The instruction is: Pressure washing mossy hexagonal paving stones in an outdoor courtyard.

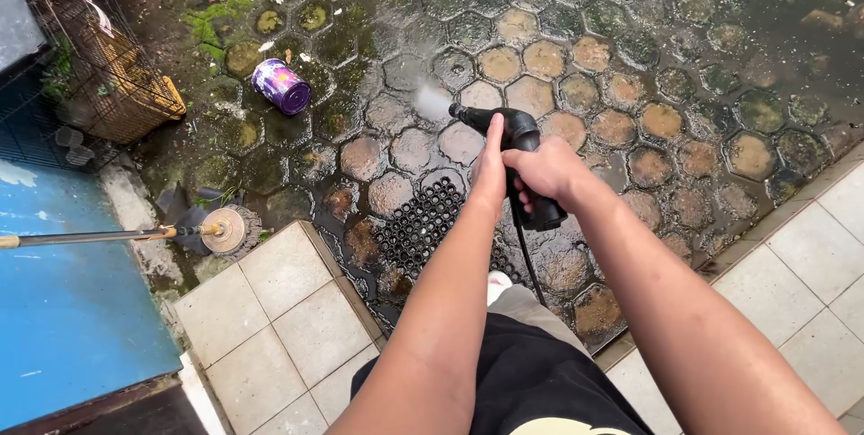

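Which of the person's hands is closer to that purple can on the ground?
Left. The left hand rests along the black spray gun, on the side toward the purple can; the right hand grips the handle, farther away.

1 head-worn view looks steeply down from above the black drain mat (418, 224), close over wet hexagonal paving (540, 62).

Light: soft, even daylight, moderately bright.
Shadows: faint, only a dim patch under the right hand (544, 170).
Glare: pale sheen on wet pavers (504, 62) just beyond the hand.
Sharpness: crisp near the hand; spray mist (432, 102) hazy.
Edges: slight wide-angle bending.
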